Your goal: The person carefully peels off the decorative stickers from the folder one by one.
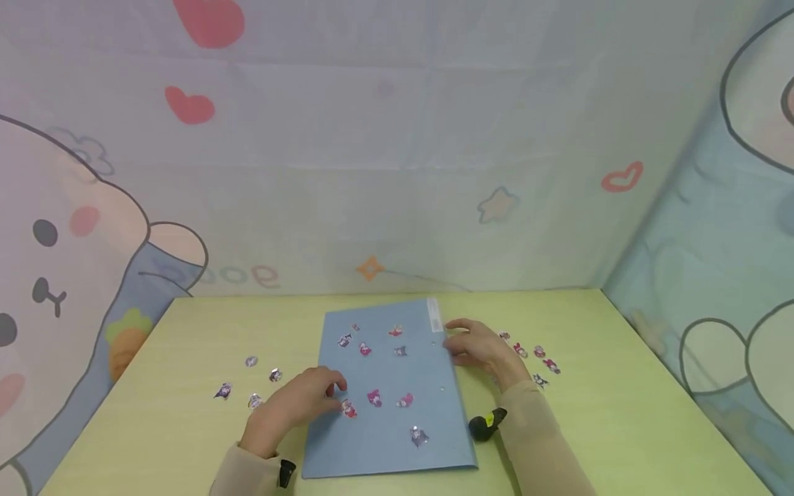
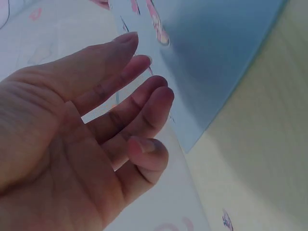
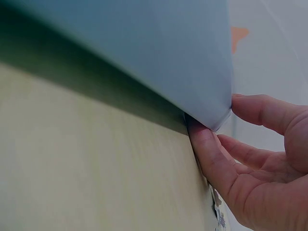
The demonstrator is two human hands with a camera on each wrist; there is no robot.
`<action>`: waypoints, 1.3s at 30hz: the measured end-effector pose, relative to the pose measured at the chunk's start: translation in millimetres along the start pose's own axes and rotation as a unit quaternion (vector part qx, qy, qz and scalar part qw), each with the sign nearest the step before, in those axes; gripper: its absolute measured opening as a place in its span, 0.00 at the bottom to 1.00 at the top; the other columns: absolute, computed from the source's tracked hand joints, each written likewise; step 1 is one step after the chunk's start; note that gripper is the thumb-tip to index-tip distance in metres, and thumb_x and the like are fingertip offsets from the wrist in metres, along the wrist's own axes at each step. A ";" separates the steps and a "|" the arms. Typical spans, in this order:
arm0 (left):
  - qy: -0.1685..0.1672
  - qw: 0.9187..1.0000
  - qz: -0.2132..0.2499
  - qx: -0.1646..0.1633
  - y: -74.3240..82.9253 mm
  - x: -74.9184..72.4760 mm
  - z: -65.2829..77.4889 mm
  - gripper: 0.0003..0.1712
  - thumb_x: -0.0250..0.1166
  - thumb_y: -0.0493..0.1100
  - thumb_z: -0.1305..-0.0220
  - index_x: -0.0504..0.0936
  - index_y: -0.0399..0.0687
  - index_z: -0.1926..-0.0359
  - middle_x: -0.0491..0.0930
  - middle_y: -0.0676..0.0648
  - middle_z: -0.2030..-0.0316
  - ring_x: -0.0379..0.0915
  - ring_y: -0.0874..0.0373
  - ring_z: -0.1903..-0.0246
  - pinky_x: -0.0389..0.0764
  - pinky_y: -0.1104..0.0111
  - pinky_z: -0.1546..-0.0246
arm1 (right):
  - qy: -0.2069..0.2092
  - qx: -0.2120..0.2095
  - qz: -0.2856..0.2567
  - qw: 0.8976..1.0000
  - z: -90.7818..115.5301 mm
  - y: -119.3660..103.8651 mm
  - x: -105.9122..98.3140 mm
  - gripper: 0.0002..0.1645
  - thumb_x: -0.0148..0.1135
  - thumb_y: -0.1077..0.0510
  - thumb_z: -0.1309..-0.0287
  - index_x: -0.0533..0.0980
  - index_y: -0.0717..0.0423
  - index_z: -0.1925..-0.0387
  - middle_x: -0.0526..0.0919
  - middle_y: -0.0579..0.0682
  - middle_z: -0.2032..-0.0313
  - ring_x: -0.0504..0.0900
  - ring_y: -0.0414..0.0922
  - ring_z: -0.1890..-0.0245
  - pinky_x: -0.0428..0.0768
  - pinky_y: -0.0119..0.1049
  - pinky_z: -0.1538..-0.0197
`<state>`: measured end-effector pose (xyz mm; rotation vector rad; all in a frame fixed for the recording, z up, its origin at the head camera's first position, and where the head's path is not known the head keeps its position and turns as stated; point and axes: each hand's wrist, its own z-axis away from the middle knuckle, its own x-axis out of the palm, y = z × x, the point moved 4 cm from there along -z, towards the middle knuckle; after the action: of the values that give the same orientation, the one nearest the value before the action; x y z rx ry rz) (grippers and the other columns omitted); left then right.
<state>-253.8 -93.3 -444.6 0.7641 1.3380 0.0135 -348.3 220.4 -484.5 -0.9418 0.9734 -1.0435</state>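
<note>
Print on the white label (image 1: 435, 315) and the figures on the stickers of the blue folder (image 1: 387, 375) are too small to identify. The left wrist view crops the folder at the top edge and the left hand (image 2: 96, 130) at the left. The right wrist view crops the right hand (image 3: 260, 154), one fingertip partly hidden behind the folder's edge.

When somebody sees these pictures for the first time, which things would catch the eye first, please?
Probably the blue folder near the middle of the yellow-green table, dotted with small stickers; more lie loose on both sides. Next come the hands: the left hand over its left side, the right hand holding its right edge. Behind, at far left, a large cartoon animal stands out on the backdrop.
</note>
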 end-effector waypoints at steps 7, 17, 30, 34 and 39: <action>-0.019 1.000 -0.002 0.009 6.8 9.0 -1.0 0.09 0.70 0.33 0.43 0.79 0.42 0.61 0.72 0.49 0.71 0.67 0.55 0.70 0.73 0.62 0.69 | -0.005 -0.002 -0.007 1.000 -0.5 -0.6 0.7 0.33 0.61 0.66 0.38 0.63 0.62 0.33 0.77 0.63 0.52 0.80 0.49 0.59 0.81 0.37 0.60; 0.004 0.999 -0.034 0.007 8.7 14.2 -2.9 0.09 0.70 0.32 0.43 0.76 0.44 0.66 0.71 0.50 0.71 0.67 0.56 0.72 0.73 0.63 0.69 | -0.015 -0.020 -0.005 1.000 -0.4 -1.9 1.0 0.34 0.59 0.66 0.37 0.60 0.65 0.32 0.75 0.64 0.52 0.79 0.48 0.59 0.81 0.37 0.61; 0.020 0.998 -0.049 0.020 12.4 14.3 -1.4 0.13 0.69 0.33 0.42 0.72 0.47 0.72 0.67 0.53 0.76 0.64 0.59 0.74 0.68 0.66 0.72 | -0.011 -0.018 -0.002 1.000 0.8 -2.4 1.0 0.34 0.61 0.65 0.39 0.61 0.66 0.33 0.76 0.64 0.52 0.79 0.50 0.58 0.82 0.39 0.59; 0.019 0.998 -0.047 0.022 12.1 14.9 -2.0 0.13 0.69 0.33 0.42 0.71 0.47 0.72 0.67 0.54 0.77 0.63 0.59 0.74 0.68 0.66 0.72 | -0.010 -0.016 -0.003 1.000 0.3 -2.2 1.0 0.34 0.61 0.65 0.39 0.62 0.66 0.33 0.76 0.64 0.52 0.79 0.49 0.58 0.82 0.39 0.59; 0.014 0.999 -0.048 0.018 12.1 15.5 -3.9 0.09 0.68 0.33 0.41 0.74 0.45 0.67 0.70 0.54 0.75 0.65 0.59 0.74 0.71 0.65 0.72 | -0.007 -0.014 -0.001 1.000 1.0 -2.3 0.4 0.33 0.61 0.65 0.39 0.62 0.65 0.34 0.76 0.64 0.51 0.79 0.50 0.57 0.82 0.39 0.58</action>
<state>-248.1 -75.6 -452.0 0.7324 1.4035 -0.0768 -347.8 219.7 -482.0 -0.9723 0.9788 -1.0265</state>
